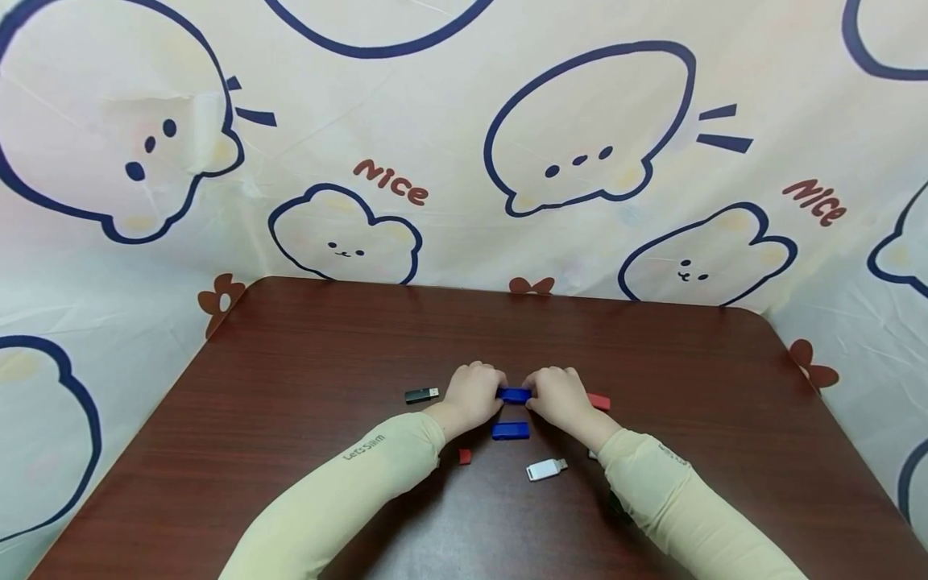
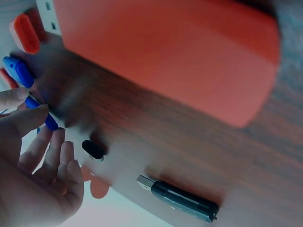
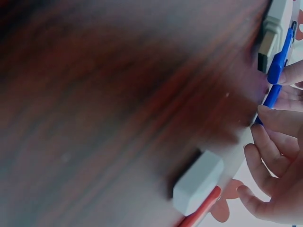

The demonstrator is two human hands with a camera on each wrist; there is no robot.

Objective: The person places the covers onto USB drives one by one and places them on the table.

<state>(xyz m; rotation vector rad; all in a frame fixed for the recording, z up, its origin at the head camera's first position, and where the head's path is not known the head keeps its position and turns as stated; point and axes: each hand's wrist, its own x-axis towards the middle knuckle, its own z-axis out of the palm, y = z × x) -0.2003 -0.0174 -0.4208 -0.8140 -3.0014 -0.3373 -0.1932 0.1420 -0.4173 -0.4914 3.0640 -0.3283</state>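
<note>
Both hands hold one slim blue USB stick (image 1: 515, 395) just above or on the table; no metal plug shows on it. My left hand (image 1: 474, 395) pinches its left end between thumb and fingers. At the other end, my right hand (image 1: 561, 398) pinches it likewise. Nearer the body lies a second blue stick (image 1: 511, 431), flat on the table. In the left wrist view the held blue stick (image 2: 41, 112) runs between thumb and fingertips. The right wrist view has the held stick (image 3: 271, 97) partly covered by fingers.
A black USB stick (image 1: 422, 395) lies left of the left hand, a red piece (image 1: 598, 401) beside the right. Nearer are a red cap (image 1: 465, 457) and a white USB stick (image 1: 546, 470). Wrist views add a large red USB stick (image 2: 170, 52), black cap (image 2: 93, 150) and white cap (image 3: 198, 183).
</note>
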